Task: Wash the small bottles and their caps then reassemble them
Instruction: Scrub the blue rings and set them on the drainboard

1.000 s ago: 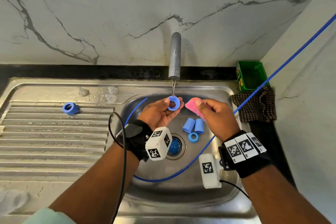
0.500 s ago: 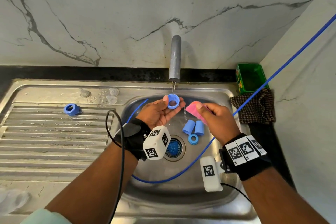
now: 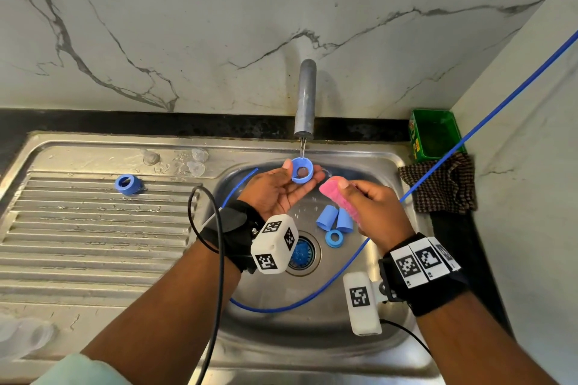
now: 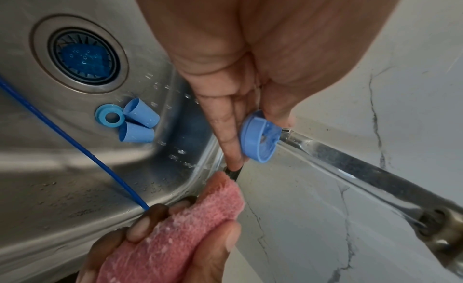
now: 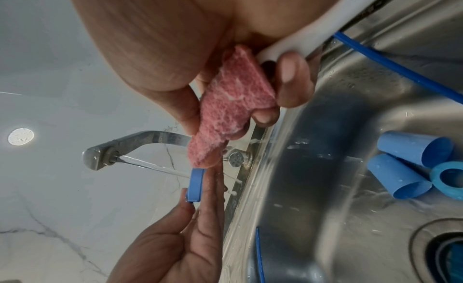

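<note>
The left hand pinches a round blue plastic cap at its fingertips under running water. The right hand squeezes a pink sponge. Below the fingers, three blue pieces wait; nothing looks reassembled.

Glossy steel sink, smooth plastic cap, rough pink sponge.

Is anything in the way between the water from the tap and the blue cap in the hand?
No, nothing visible blocks it. The stream from the tap falls straight into the blue cap held by the left hand. The pink sponge in the right hand stays off to the side.
</note>
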